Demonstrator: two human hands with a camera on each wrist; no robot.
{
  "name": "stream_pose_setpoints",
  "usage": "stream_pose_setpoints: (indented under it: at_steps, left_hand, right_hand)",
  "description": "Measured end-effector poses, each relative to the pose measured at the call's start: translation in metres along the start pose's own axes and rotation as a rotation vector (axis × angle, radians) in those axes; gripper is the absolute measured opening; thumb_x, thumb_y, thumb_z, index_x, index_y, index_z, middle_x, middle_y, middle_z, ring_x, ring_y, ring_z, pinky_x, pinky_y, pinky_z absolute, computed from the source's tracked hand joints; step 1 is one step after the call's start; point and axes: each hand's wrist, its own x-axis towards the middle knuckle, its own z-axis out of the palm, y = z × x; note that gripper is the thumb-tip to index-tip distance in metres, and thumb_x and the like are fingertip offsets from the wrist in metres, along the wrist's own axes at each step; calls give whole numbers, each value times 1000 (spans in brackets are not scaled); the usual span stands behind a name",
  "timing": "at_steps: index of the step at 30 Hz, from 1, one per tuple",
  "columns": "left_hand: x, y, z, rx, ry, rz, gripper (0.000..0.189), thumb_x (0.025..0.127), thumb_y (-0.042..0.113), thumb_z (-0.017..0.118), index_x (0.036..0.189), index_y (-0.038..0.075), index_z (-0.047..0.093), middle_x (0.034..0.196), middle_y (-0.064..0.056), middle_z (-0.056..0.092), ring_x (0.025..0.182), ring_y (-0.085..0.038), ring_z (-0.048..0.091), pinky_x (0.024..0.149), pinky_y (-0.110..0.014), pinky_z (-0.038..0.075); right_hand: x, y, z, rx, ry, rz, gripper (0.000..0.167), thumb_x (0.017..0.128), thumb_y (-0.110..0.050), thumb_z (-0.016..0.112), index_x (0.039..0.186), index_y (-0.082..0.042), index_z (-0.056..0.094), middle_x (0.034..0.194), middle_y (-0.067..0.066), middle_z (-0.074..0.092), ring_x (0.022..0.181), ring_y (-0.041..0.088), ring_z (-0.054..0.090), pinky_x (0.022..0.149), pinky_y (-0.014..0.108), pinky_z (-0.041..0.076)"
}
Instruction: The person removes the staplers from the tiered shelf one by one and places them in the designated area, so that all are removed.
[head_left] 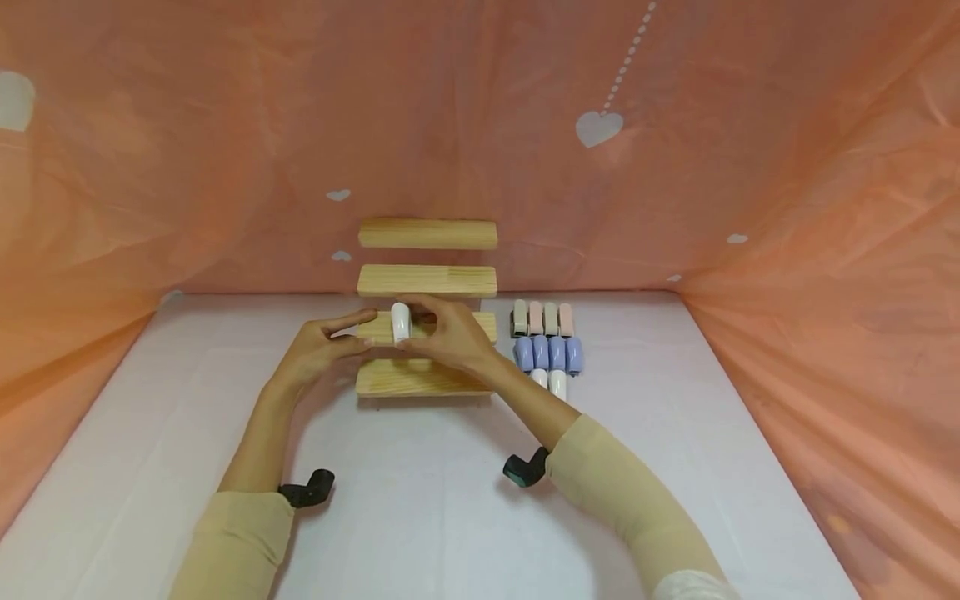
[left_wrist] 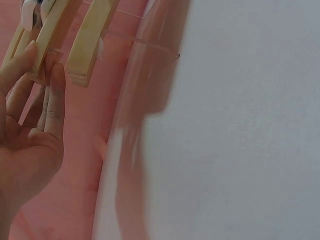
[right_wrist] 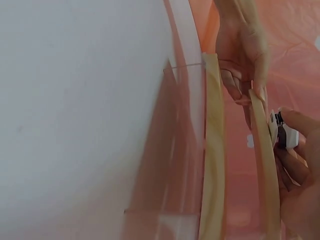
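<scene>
A four-tier stand is out of bounds to count, so I call it a wooden stepped rack (head_left: 425,379) with several pale slats. On its second slat from the bottom (head_left: 378,327) stands a small white stapler (head_left: 401,322), its dark underside showing in the right wrist view. My right hand (head_left: 459,337) pinches this stapler between thumb and fingers, close against the slat. At the slat's left end, my left hand (head_left: 311,352) grips the wood, thumb on one side and fingers on the other, as the left wrist view shows.
Right of the rack, small staplers stand in rows: beige and pink ones (head_left: 551,318) at the back, blue ones (head_left: 557,353) in the middle, two white ones (head_left: 558,383) in front, partly behind the right forearm. An orange cloth (head_left: 675,183) surrounds the white table (head_left: 420,517).
</scene>
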Motion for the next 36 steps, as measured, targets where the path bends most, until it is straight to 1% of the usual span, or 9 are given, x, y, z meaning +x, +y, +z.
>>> stream_pose_setpoints:
  at_steps: [5, 11, 15, 18, 21, 26, 28, 32, 36]
  left_hand:
    - [-1, 0, 0, 15, 1, 11, 58, 90, 23, 76, 142, 7, 55, 150, -11, 47, 106, -4, 64, 89, -20, 51]
    - [-1, -2, -1, 5, 0, -3, 59, 90, 22, 76, 142, 5, 54, 152, -12, 44, 104, -5, 65, 91, -24, 52]
    - [0, -2, -3, -3, -8, 7, 60, 91, 22, 75, 143, 5, 53, 153, -13, 43, 107, -4, 64, 92, -24, 51]
    - [-1, -1, -3, 13, -11, 6, 59, 91, 24, 75, 144, 7, 53, 153, -12, 43, 107, -3, 63, 91, -19, 50]
    - [-3, 0, -3, 12, -15, -7, 59, 91, 24, 75, 144, 8, 53, 153, -11, 43, 106, -4, 64, 91, -20, 50]
    - [-3, 0, -4, 19, -6, -5, 58, 91, 25, 75, 143, 8, 54, 154, -11, 42, 103, -4, 66, 89, -20, 51]
    - [-2, -1, -4, 18, -6, 0, 59, 91, 25, 75, 143, 8, 54, 153, -12, 42, 103, -4, 66, 89, -19, 51]
    - [-2, -2, -4, 9, -15, 5, 59, 92, 24, 74, 144, 6, 53, 153, -12, 42, 105, -3, 65, 91, -18, 49]
    - [-1, -3, -4, 6, -11, 12, 58, 92, 24, 74, 143, 7, 54, 153, -14, 42, 105, -4, 65, 91, -20, 49]
  right_hand:
    - [-10, 6, -8, 34, 22, -2, 58, 79, -23, 86, 132, -13, 63, 122, 4, 68, 110, 15, 65, 93, 23, 50]
    - [-21, 12, -19, 48, 38, 28, 59, 76, -20, 89, 130, -14, 65, 114, 5, 71, 105, 15, 67, 90, 24, 52]
    - [-28, 18, -26, 103, 52, 29, 59, 75, -14, 89, 129, -12, 66, 112, 6, 72, 103, 15, 67, 89, 25, 53]
    - [-34, 22, -32, 129, 51, 18, 58, 74, -11, 89, 128, -10, 66, 112, 7, 72, 103, 16, 67, 90, 26, 53]
    - [-42, 26, -40, 91, 50, 21, 59, 75, -14, 89, 129, -12, 66, 112, 4, 72, 103, 15, 67, 90, 26, 53]
    - [-53, 32, -51, 7, 66, 20, 60, 76, -19, 89, 131, -14, 65, 109, 0, 72, 100, 14, 66, 91, 35, 53]
    - [-57, 34, -55, 20, 64, 13, 59, 77, -18, 88, 131, -12, 64, 110, 2, 72, 101, 15, 66, 92, 42, 53]
    - [-65, 39, -62, 18, 61, 10, 60, 78, -18, 87, 133, -10, 63, 114, 4, 71, 105, 19, 66, 92, 48, 52]
    - [-75, 45, -70, 35, 79, 15, 61, 78, -16, 86, 134, -11, 63, 123, 6, 68, 112, 30, 64, 94, 52, 50]
